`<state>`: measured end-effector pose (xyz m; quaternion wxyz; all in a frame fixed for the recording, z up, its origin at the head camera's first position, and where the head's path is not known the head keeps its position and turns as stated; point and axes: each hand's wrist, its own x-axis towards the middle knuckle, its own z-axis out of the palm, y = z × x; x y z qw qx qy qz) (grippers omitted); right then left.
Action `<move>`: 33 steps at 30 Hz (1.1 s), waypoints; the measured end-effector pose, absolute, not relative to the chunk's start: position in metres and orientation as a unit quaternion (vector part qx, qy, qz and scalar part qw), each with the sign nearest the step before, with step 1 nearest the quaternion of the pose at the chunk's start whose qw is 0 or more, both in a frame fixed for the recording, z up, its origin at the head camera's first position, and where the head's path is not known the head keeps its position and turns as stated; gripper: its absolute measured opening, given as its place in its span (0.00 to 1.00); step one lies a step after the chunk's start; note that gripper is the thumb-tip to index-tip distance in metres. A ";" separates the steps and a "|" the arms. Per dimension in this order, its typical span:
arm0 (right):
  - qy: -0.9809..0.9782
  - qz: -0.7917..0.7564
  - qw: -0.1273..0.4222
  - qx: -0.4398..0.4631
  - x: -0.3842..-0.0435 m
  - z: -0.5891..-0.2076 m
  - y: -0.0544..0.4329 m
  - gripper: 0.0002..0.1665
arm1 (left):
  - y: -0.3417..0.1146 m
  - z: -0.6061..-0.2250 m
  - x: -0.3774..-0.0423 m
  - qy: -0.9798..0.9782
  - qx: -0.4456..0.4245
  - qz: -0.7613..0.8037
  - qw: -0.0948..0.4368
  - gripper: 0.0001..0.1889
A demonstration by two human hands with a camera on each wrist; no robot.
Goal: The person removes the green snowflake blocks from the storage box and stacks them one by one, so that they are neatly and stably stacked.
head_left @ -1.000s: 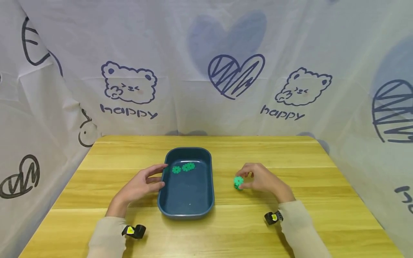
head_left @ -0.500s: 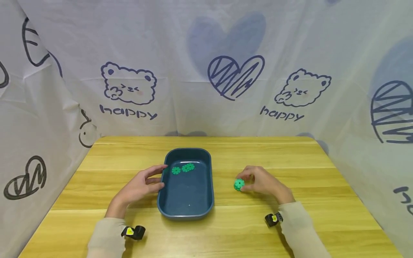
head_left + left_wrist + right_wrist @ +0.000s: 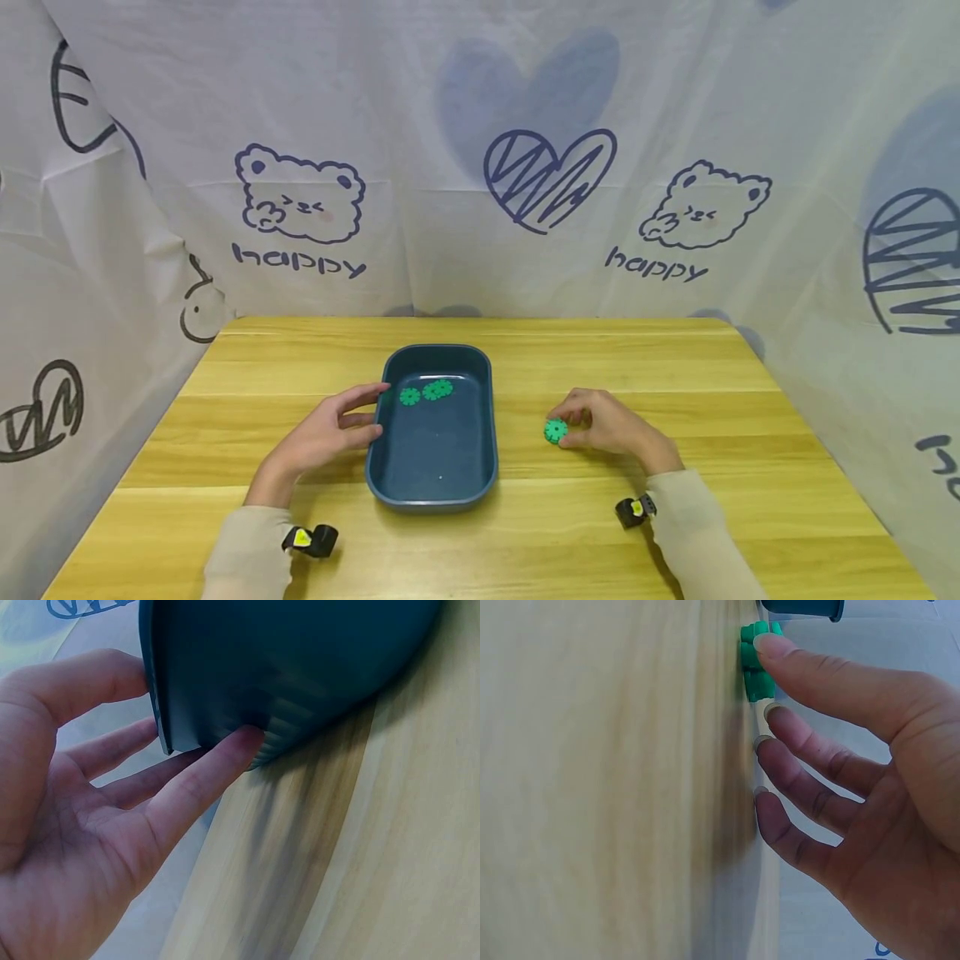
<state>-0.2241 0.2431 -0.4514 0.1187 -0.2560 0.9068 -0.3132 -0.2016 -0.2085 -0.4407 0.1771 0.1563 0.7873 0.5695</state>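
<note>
A dark blue rectangular tray [image 3: 431, 467] stands on the table. My left hand [image 3: 326, 429] is at its left side, its fingers extended and spread. In the left wrist view a fingertip [image 3: 244, 742] touches the tray's outer wall, while others meet the rim. Right of the tray, my right hand [image 3: 607, 423] pinches green snowflake building discs [image 3: 556, 431], stacked low at the table. In the right wrist view the thumb lies against the green discs [image 3: 759, 664]; the index finger is mostly hidden and the remaining fingers are loosely bent.
Inside the tray's far end lie a few green discs [image 3: 409, 397], two of them overlapping. The wooden table [image 3: 570, 533] reaches back to a printed white cloth [image 3: 450, 250] hanging behind and at both sides. Both wrists wear black camera bands [image 3: 636, 508].
The right hand has come down slightly, and the upper green disc, tilted before, now lies flatter over the green beneath it. The left hand and the tray stay in place.
</note>
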 end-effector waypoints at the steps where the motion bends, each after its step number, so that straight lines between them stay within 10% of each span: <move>1: 0.907 -0.314 0.118 -0.256 -0.224 -0.452 0.243 0.21 | -0.208 -0.441 -0.202 0.787 0.157 0.570 0.177 0.35; 33: 0.905 -0.314 0.121 -0.261 -0.224 -0.453 0.243 0.20 | -0.207 -0.439 -0.201 0.791 0.156 0.565 0.176 0.35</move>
